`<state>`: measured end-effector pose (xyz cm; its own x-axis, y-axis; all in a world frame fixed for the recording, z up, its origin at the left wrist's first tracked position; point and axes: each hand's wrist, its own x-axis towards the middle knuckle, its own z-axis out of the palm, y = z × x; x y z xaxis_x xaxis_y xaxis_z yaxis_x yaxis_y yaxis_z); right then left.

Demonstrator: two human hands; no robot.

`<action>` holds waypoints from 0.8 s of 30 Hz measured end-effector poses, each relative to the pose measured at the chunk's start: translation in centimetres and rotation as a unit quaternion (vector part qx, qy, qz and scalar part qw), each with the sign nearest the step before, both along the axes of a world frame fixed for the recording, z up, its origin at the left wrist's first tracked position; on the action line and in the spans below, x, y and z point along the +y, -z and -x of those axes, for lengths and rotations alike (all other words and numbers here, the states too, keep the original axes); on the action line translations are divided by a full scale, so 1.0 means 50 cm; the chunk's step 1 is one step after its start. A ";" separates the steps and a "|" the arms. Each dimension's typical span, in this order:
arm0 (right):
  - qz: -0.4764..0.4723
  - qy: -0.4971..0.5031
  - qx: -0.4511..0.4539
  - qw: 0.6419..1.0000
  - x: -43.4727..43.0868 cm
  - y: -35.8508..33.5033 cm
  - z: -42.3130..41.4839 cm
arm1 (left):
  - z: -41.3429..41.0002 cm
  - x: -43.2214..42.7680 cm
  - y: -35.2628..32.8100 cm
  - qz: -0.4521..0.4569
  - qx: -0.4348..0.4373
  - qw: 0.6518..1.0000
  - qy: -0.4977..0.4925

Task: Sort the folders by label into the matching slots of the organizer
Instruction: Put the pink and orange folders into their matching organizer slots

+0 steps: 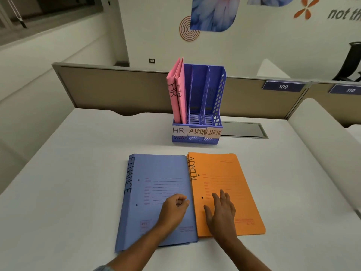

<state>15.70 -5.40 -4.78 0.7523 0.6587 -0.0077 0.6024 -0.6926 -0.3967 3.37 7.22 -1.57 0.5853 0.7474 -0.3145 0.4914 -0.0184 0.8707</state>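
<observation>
- My left hand (174, 209) rests on the blue folder (154, 200), fingers curled loosely inward toward the thumb; I cannot tell whether they pinch the cover's edge or only press on it.
- My right hand (221, 212) lies flat on the orange folder (224, 190), fingers spread and pointing away from me, gripping nothing.
- The blue folder, marked FINANCE along its left spine, lies flat on the white desk (78, 182) in front of me; more blue edges show beneath it at the near end.
- The orange folder, marked ADMIN along its left edge, lies just beside the blue one on the right, their long edges touching; it also sits on a stack.
- The purple organizer (197, 133) stands upright farther back on the desk, well apart from the flat folders.
- Its front carries three paper labels (196, 131): HR, ADMIN, FINANCE, left to right.
- Two pink folders (176, 94) marked HR stand upright in the left slot, above the HR label.
- The middle and right slots hold nothing.
</observation>
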 end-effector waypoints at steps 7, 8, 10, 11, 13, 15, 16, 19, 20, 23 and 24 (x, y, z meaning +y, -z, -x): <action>0.047 0.005 0.098 0.994 -0.046 0.023 -0.055 | -0.083 -0.040 0.014 0.102 0.007 0.993 -0.056; 0.051 0.002 0.102 0.993 -0.053 0.026 -0.060 | -0.090 -0.043 0.014 0.111 0.009 0.992 -0.065; 0.052 -0.006 0.107 0.993 -0.062 0.030 -0.064 | -0.103 -0.047 0.014 0.121 0.014 0.989 -0.081; 0.050 -0.009 0.111 0.993 -0.064 0.031 -0.066 | -0.109 -0.049 0.013 0.124 0.017 0.988 -0.089; 0.043 -0.013 0.118 0.992 -0.067 0.030 -0.069 | -0.122 -0.053 0.008 0.138 0.019 0.984 -0.108; 0.033 -0.012 0.130 0.991 -0.069 0.028 -0.073 | -0.135 -0.056 0.003 0.168 0.011 0.977 -0.129; 0.028 -0.013 0.136 0.990 -0.070 0.026 -0.074 | -0.141 -0.056 0.001 0.186 0.001 0.973 -0.139; 0.011 -0.013 0.148 0.989 -0.074 0.021 -0.079 | -0.159 -0.055 -0.002 0.212 -0.017 0.968 -0.135; 0.003 -0.012 0.153 0.988 -0.075 0.020 -0.081 | -0.165 -0.056 -0.003 0.220 -0.017 0.967 -0.124; -0.018 -0.011 0.169 0.985 -0.079 0.016 -0.089 | -0.178 -0.057 -0.008 0.246 -0.015 0.964 -0.102; -0.025 -0.011 0.175 0.984 -0.081 0.015 -0.092 | -0.179 -0.056 -0.008 0.249 -0.012 0.963 -0.100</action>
<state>20.30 -9.43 -5.54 0.6951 0.6806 -0.2314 0.4371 -0.6557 -0.6157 12.32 4.40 -1.16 0.4576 0.6059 -0.6508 0.4209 0.4971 0.7587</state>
